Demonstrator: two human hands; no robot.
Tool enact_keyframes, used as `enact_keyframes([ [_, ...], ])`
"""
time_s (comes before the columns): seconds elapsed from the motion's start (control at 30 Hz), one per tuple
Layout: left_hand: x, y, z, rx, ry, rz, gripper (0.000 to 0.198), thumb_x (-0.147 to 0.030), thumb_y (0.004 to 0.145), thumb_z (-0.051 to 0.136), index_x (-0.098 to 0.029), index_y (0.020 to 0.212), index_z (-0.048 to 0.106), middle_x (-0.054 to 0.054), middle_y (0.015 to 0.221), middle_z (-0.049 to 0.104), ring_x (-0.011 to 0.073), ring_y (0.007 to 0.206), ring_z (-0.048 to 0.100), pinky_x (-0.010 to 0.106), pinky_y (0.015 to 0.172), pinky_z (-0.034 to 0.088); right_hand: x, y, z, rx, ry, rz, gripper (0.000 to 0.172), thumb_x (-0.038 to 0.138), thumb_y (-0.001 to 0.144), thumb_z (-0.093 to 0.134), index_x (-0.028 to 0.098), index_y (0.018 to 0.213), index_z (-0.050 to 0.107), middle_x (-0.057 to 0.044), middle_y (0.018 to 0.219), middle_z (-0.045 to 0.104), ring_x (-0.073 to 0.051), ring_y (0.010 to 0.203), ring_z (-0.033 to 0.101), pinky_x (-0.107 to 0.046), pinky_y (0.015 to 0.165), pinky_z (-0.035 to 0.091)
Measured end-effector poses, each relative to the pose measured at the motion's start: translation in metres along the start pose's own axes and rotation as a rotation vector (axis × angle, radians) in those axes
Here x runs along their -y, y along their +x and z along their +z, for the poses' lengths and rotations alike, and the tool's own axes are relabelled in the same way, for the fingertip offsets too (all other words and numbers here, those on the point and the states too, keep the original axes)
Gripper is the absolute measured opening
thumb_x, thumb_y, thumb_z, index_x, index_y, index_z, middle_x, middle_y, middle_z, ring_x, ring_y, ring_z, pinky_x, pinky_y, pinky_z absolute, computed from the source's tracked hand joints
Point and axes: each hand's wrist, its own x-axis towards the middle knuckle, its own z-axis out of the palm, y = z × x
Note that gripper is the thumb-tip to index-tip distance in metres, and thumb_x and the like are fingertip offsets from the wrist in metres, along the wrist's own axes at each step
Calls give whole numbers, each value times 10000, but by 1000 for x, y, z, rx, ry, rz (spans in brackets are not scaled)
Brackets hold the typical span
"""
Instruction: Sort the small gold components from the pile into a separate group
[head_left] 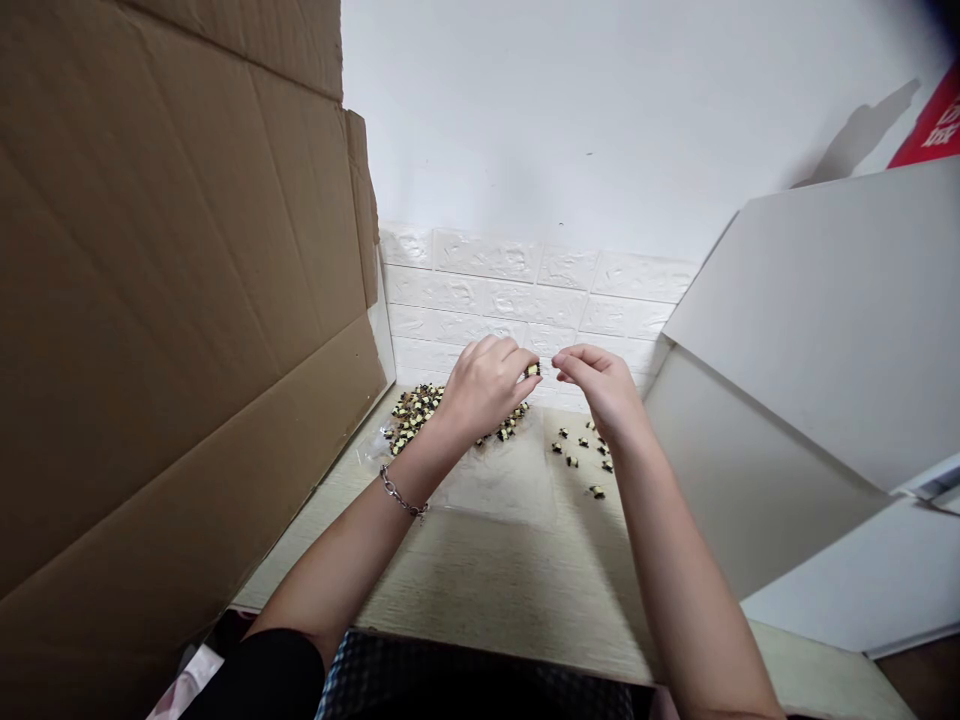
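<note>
Left hand (484, 388) pinches a small black-and-cream part (532, 370), right hand (596, 388) half-open beside it, red sign's (930, 125) print unreadable

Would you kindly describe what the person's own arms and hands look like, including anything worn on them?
Both forearms are bare, with no sleeves showing, and neither the left hand nor the right hand wears gloves. A silver-coloured link chain bracelet circles the left wrist; the right wrist shows no jewellery.
</note>
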Motion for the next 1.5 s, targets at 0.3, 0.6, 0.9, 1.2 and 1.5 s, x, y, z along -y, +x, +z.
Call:
enact_keyframes([
  [0.3, 1, 0, 0, -25, -24, -45, 202, -352, 800, 468, -189, 865, 568, 25, 770, 576, 157, 752, 479, 275, 691, 347, 0, 1, -4, 26, -18, 29, 202, 362, 590, 643, 180, 676, 632, 17, 653, 595, -97, 620, 492, -277, 664, 389],
  [0.6, 0, 1, 1, -85, -47, -91, 244, -382, 817, 430, -187, 856, 571, 29, 785, 592, 155, 763, 489, 272, 701, 352, -6, -3, 17, -4, 142, 3, 161, 342, 573, 668, 198, 646, 662, 19, 632, 627, -104, 635, 522, -281, 700, 414],
  [0.9, -3, 1, 2, -92, -94, -183, 200, -357, 798, 472, -187, 830, 574, 23, 791, 598, 150, 783, 500, 271, 731, 361, -9, -6, 27, -104, 201, -9, 155, 329, 595, 648, 181, 637, 640, 21, 615, 593, -81, 563, 465, -245, 597, 390],
  [1.2, -4, 1, 3, -69, -116, -154, 220, -373, 793, 477, -182, 846, 573, 24, 803, 601, 150, 794, 506, 270, 738, 367, -12, -4, 28, -85, 313, -51, 147, 295, 666, 593, 177, 581, 567, 50, 563, 504, -63, 548, 444, -224, 598, 365],
  [1.5, -4, 0, 5, -79, -93, -138, 215, -363, 803, 462, -182, 837, 571, 23, 780, 592, 147, 778, 505, 266, 728, 370, -11, -5, 25, -132, 182, -62, 182, 363, 638, 620, 181, 630, 627, 32, 591, 556, -83, 577, 473, -242, 603, 376],
])
